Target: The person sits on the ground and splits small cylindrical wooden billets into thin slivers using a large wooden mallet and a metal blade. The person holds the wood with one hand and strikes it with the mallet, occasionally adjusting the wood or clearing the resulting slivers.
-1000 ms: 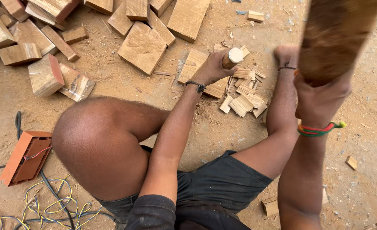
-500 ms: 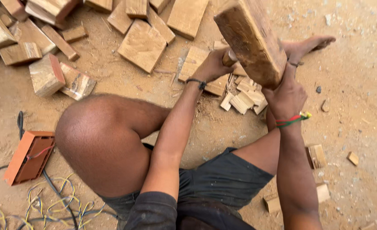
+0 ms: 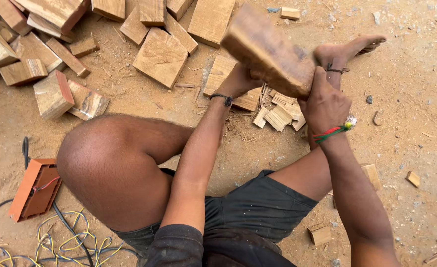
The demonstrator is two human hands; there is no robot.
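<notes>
- The person sits on the sandy floor [image 3: 406, 99], left knee drawn up, right leg stretched out so the bare foot [image 3: 347, 49] lies past the work.
- The right hand [image 3: 324, 104] is clamped round the near end of a thick wooden block [image 3: 268, 49], fingers wrapped tight; the block is lifted clear of the ground, tilted, its far end up and to the left, blurred.
- A red and green thread band [image 3: 334, 131] sits on that wrist.
- The left hand [image 3: 240, 79] is down low, beneath the raised block, closed around something I cannot make out because the block covers most of it; a dark band [image 3: 223, 98] circles that wrist.
- Right under the left hand lies a flat wooden slab [image 3: 218, 74] on the floor, and just beside it to the right a heap of small split wood pieces [image 3: 280, 116], touching one another.
- Further up, a scatter of larger cut wooden blocks [image 3: 161, 57] spreads across the floor, some stacked on each other, well apart from the hands.
- By the raised knee, on the left, an orange box-like case [image 3: 33, 190] lies on the floor with a tangle of yellow and blue wires [image 3: 70, 242] near it.
- A few loose wood offcuts [image 3: 319, 233] lie near the right thigh.
</notes>
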